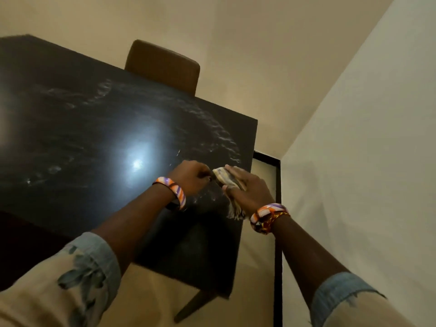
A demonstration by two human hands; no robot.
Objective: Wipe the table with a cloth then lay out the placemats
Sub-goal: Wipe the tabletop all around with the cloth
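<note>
A dark glossy table (94, 128) fills the left and middle of the head view, with wet streaks curving across its top. A small pale cloth (224, 179) lies bunched near the table's right edge, its fringe hanging toward me. My right hand (247, 192) lies over the cloth, fingers curled round it. My left hand (191, 177) is just left of the cloth, fingers curled and pinching its near end. Both wrists wear striped orange and purple bangles.
A brown chair (165, 64) stands pushed in at the table's far side. A light wall (354, 173) with a black baseboard runs close along the table's right side. Beige floor (236, 43) lies beyond. A lamp reflection glares on the tabletop.
</note>
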